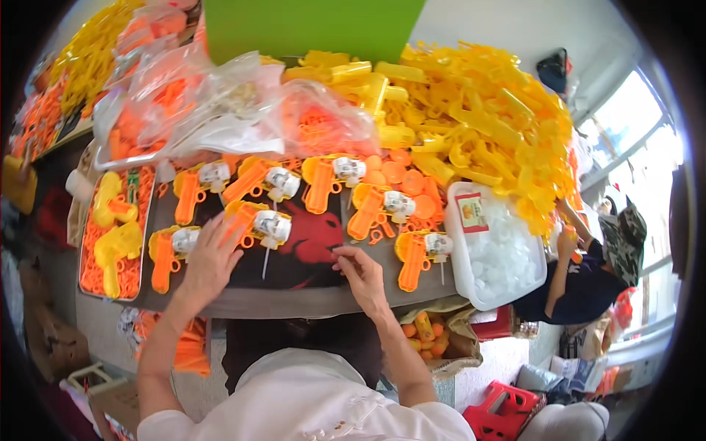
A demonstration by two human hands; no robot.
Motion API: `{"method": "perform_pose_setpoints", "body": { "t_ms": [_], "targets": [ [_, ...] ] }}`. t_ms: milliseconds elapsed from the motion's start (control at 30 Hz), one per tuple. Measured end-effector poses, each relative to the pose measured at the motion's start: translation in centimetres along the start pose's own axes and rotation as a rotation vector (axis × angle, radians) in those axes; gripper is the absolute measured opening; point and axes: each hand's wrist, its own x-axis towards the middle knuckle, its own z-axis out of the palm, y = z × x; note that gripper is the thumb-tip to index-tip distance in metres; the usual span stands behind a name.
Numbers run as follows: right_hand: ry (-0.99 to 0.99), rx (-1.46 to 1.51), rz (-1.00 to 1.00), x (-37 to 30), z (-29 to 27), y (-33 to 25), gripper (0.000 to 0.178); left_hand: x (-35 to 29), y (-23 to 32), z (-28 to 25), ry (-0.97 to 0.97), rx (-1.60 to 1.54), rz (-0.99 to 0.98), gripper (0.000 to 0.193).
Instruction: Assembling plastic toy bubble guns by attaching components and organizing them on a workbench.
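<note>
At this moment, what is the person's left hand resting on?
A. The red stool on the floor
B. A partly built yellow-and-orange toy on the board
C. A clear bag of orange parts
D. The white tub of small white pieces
B: the left hand lies on a partly built yellow-and-orange toy on the board, while the right hand rests on the board's dark middle, apart from the white tub.

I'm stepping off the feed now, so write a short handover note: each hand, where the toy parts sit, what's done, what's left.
Left hand: open, fingers resting on a half-built toy gun mid-board.
Right hand: empty, fingertips on the dark work board.
Done: about eight orange-and-yellow guns with white parts laid in rows.
Supplies: white pieces in the clear tub at right, orange parts in the tray at left, yellow shells piled behind.
Left: cannot tell how many remain.
</note>
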Motion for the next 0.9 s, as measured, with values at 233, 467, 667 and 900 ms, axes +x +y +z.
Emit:
{"method": "perform_pose_setpoints", "body": {
  "t_ms": [233, 467, 667, 900],
  "targets": [
    [0.320, -0.887, -0.397, 11.3, -7.9, -3.4, 0.020, -1.9, 4.9, 3.2, 0.086, -0.148, -0.094, 0.054],
    [0.442, -1.919, -0.674, 22.8, -14.7, -0.4, 0.034, -3.1, 7.1, 4.2, 0.111, -0.105, -0.080, 0.056],
    [0.289, -1.685, -0.627, 23.1, -16.4, -6.1, 0.019, -3.5, 7.6, 3.6, 0.095, -0.156, -0.117, 0.055],
    [0.378, 0.215, -0.290, 13.6, -9.8, -10.7, 0.022, -0.1, 7.1, 1.8, 0.291, -0.159, -0.072, 0.056]
  ]
}}
